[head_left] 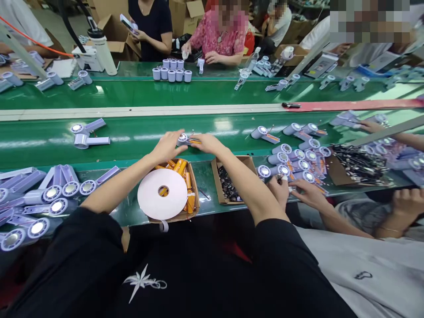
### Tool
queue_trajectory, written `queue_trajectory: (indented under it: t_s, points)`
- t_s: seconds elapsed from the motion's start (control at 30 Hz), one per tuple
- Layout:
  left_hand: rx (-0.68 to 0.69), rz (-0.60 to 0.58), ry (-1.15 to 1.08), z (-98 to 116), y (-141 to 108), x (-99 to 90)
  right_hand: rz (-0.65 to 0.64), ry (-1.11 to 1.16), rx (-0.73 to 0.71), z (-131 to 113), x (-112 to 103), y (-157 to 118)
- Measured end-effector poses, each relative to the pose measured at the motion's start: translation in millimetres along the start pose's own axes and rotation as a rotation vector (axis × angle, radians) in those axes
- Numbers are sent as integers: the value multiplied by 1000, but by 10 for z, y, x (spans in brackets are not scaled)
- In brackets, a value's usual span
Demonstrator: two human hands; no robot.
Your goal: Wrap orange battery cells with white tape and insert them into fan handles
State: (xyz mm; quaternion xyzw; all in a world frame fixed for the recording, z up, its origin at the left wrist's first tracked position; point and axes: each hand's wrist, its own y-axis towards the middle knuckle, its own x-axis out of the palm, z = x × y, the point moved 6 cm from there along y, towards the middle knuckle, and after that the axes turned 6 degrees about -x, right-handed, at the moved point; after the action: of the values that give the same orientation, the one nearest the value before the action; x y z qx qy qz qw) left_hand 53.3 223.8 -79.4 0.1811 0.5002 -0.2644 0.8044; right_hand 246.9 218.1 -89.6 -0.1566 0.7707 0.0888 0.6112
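Note:
Both of my hands are at one lilac fan-shaped housing point(182, 139) on the green belt. My left hand point(168, 146) curls around its round head from the left. My right hand point(206, 143) is at its handle, where an orange piece shows, with the fingers closed on that end. Nearer to me stands a box of orange cells point(191, 203), with a large white roll point(152, 194) lying on top. Right of it is a cardboard box point(218, 187) of small black parts.
Lilac housings point(53, 193) are piled at left, others point(300, 164) at right. Two housings point(91, 140) lie on the belt. A co-worker's hands point(308, 194) work close at right, beside a box of black wired parts point(341, 170). People sit across the belt.

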Motion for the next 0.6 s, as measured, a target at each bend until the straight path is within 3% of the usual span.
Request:
queue_trajectory:
  t_s: [0.07, 0.1, 0.17, 0.23, 0.33, 0.43, 0.5, 0.6]
  points:
    - [256, -220, 13, 104, -778, -80, 116, 104, 39, 7, -200, -364]
    - [316, -307, 63, 92, -1166, -106, 175, 176, 58, -22, -287, -571]
    - [323, -401, 187, -17, -1793, -135, 276, 337, 70, -172, -401, -991]
    - [290, -400, 278, -116, -2166, -149, 319, 496, 44, -433, -403, -1347]
    - [318, -228, 257, -79, -2336, -211, 259, 748, 48, -913, -159, -1677]
    - [311, 173, 165, 42, -2332, -383, 62, 985, 65, -1474, 279, -1786]
    - [292, 393, 138, 92, -2367, -443, -56, 1117, -9, -1881, 530, -1784]
    - [246, 521, 129, 42, -2429, -424, -94, 1123, -156, -2331, 740, -1741]
